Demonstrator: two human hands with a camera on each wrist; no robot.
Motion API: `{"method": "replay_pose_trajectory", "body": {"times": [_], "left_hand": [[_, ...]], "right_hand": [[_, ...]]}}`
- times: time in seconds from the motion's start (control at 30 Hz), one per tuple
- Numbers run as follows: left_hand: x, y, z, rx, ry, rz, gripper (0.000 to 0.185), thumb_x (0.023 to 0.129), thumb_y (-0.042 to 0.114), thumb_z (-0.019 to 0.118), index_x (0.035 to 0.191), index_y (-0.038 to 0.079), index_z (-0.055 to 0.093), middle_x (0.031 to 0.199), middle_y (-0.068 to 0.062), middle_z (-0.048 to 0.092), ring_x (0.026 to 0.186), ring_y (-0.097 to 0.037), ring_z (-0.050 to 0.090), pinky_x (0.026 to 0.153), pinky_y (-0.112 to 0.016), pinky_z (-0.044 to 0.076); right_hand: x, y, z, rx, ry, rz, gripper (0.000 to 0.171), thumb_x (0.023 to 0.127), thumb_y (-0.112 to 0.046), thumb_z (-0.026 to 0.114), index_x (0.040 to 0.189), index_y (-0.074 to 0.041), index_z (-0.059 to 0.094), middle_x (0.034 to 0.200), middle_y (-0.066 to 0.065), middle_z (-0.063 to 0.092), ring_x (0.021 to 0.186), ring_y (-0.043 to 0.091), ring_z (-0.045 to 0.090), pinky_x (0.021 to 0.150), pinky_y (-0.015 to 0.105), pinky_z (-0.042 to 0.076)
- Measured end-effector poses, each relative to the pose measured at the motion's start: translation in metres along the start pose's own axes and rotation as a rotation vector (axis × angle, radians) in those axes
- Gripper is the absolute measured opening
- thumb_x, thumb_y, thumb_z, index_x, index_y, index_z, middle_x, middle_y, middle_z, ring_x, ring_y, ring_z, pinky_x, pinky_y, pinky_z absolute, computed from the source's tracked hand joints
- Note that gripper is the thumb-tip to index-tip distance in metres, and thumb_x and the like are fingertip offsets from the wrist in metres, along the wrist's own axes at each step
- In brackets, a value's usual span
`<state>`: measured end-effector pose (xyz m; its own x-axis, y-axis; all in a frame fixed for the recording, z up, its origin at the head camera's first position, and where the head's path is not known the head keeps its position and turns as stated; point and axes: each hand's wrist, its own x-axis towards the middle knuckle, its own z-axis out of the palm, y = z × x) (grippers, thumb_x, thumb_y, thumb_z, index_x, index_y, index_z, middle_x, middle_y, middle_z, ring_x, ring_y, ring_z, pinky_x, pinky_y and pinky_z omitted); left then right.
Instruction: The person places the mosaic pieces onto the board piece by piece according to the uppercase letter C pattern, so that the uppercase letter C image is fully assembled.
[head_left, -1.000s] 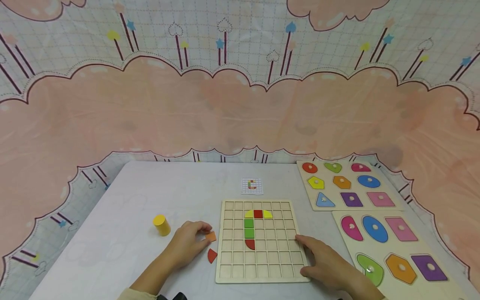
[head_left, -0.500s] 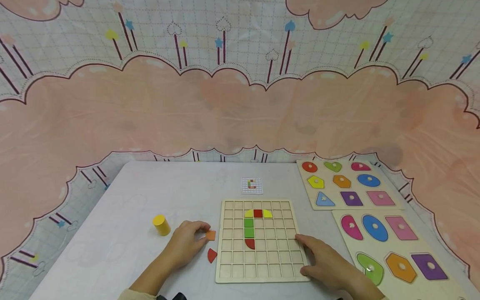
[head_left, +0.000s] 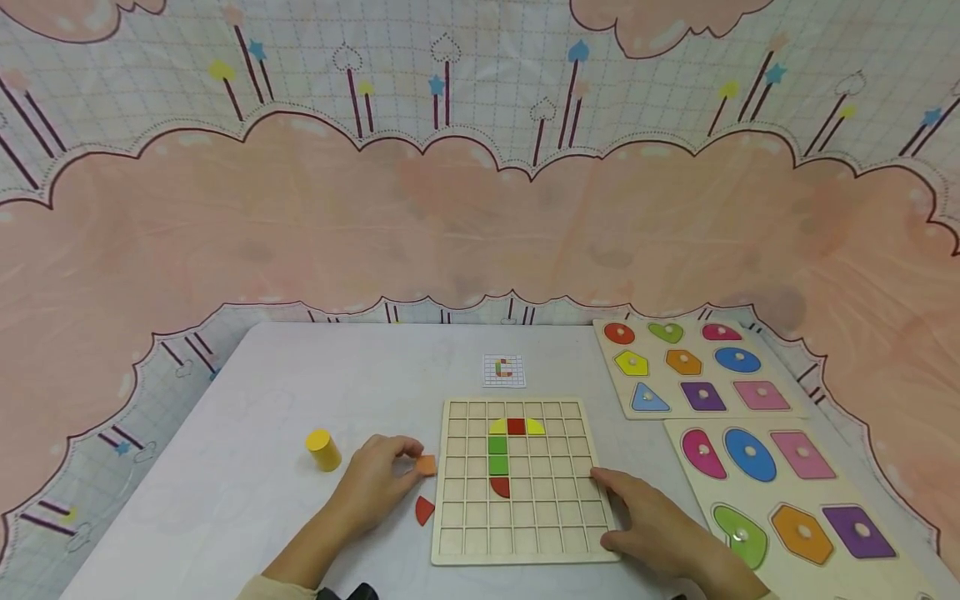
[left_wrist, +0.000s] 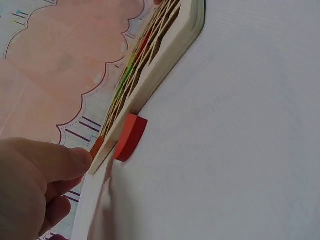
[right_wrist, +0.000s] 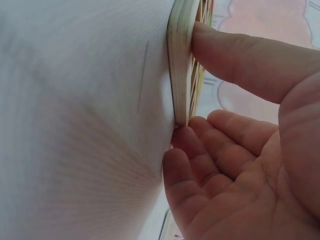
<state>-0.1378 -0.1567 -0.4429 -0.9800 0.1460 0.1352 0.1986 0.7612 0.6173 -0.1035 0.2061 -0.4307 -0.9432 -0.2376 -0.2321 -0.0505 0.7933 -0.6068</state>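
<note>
My left hand (head_left: 378,482) pinches an orange square tile (head_left: 426,465) between thumb and fingers, slightly raised at the left edge of the wooden grid board (head_left: 555,517). Just below that tile, a loose red quarter-circle tile (head_left: 424,511) lies on the table beside the board; the left wrist view shows its thick side. Set in the grid are two yellow tiles with a red square (head_left: 516,427) between them, two green squares (head_left: 498,455) beneath, and a red rounded tile (head_left: 500,487). My right hand (head_left: 652,525) rests against the board's right edge, thumb and fingertips touching it.
A small pattern card (head_left: 504,372) lies behind the board. On the left stands a yellow cylinder (head_left: 323,451). Two knobbed shape puzzles, the far one (head_left: 663,412) and the near one (head_left: 757,500), lie to the right, close to my right hand.
My left hand has lifted the orange tile a little and moved it slightly right, toward the board. The right hand and the tiles in the grid stay put.
</note>
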Motion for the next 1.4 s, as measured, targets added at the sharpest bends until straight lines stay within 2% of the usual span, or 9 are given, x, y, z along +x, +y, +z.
{"method": "replay_pose_trajectory", "body": {"times": [0.2, 0.47, 0.8, 0.93, 1.13, 1.4], "left_hand": [[0.005, 0.012, 0.001, -0.034, -0.010, 0.014, 0.022, 0.083, 0.006, 0.076, 0.105, 0.007, 0.073, 0.097, 0.006, 0.066, 0.099, -0.017, 0.056, 0.089, -0.042, 0.049], [0.009, 0.031, 0.009, -0.061, -0.033, 0.123, 0.024, 0.081, 0.009, 0.082, 0.102, 0.005, 0.072, 0.096, 0.004, 0.068, 0.097, -0.018, 0.058, 0.086, -0.042, 0.051], [0.012, 0.050, 0.029, -0.098, -0.099, 0.254, 0.020, 0.083, 0.008, 0.080, 0.101, 0.005, 0.072, 0.097, 0.002, 0.067, 0.097, -0.018, 0.057, 0.086, -0.037, 0.051], [0.012, 0.056, 0.036, -0.115, -0.097, 0.317, 0.017, 0.084, 0.009, 0.079, 0.098, 0.005, 0.072, 0.095, 0.003, 0.068, 0.094, -0.018, 0.057, 0.084, -0.034, 0.052], [0.013, 0.062, 0.045, -0.142, -0.109, 0.307, 0.012, 0.084, 0.009, 0.079, 0.094, 0.008, 0.072, 0.092, 0.006, 0.068, 0.092, -0.015, 0.056, 0.081, -0.032, 0.050], [0.012, 0.068, 0.054, -0.106, -0.151, 0.271, 0.016, 0.083, 0.010, 0.080, 0.097, 0.006, 0.075, 0.090, 0.007, 0.067, 0.091, -0.011, 0.055, 0.080, -0.029, 0.050]], "right_hand": [[-0.001, 0.000, 0.000, 0.010, 0.000, -0.012, 0.080, 0.072, -0.014, 0.088, 0.143, -0.005, 0.053, 0.144, 0.013, 0.052, 0.135, 0.039, 0.043, 0.109, 0.058, 0.033], [0.000, -0.001, -0.001, 0.013, -0.001, -0.004, 0.080, 0.072, -0.014, 0.089, 0.142, -0.004, 0.053, 0.144, 0.013, 0.052, 0.135, 0.039, 0.044, 0.109, 0.057, 0.034], [0.000, -0.001, 0.000, 0.019, -0.008, 0.010, 0.080, 0.072, -0.014, 0.089, 0.143, -0.005, 0.053, 0.144, 0.013, 0.052, 0.135, 0.039, 0.043, 0.109, 0.058, 0.034], [0.001, -0.002, -0.001, 0.012, -0.012, 0.018, 0.080, 0.071, -0.014, 0.089, 0.143, -0.005, 0.053, 0.144, 0.013, 0.052, 0.135, 0.040, 0.043, 0.108, 0.058, 0.034], [0.001, -0.003, -0.001, 0.012, -0.014, 0.035, 0.081, 0.072, -0.013, 0.089, 0.143, -0.006, 0.053, 0.144, 0.013, 0.052, 0.136, 0.039, 0.043, 0.108, 0.058, 0.034], [0.001, -0.002, -0.001, 0.020, -0.014, 0.022, 0.081, 0.072, -0.014, 0.089, 0.144, -0.006, 0.052, 0.144, 0.013, 0.052, 0.136, 0.039, 0.042, 0.109, 0.058, 0.034]]}}
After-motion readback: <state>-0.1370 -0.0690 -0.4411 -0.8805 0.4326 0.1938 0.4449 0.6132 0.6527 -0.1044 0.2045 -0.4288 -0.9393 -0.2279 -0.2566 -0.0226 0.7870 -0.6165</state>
